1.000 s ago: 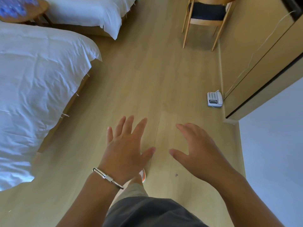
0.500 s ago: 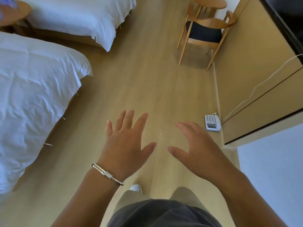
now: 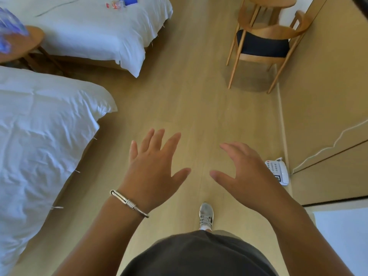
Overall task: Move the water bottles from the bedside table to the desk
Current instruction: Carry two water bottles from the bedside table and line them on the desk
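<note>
Clear water bottles with blue labels stand blurred on the round wooden bedside table at the far upper left, between the two beds. My left hand, with a silver bracelet on the wrist, is held out over the floor, fingers spread and empty. My right hand hovers beside it, fingers loosely bent, holding nothing. Both hands are far from the bottles. The light wooden desk front runs along the right side.
Two white beds lie on the left, the near bed and the far bed with small items on it. A wooden chair with a dark seat stands at the upper right. A white telephone lies on the floor by the desk.
The view has moved forward along the aisle; the chair, far bed and bedside table show more fully. My right foot has stepped ahead. Both hands stay empty and spread.
</note>
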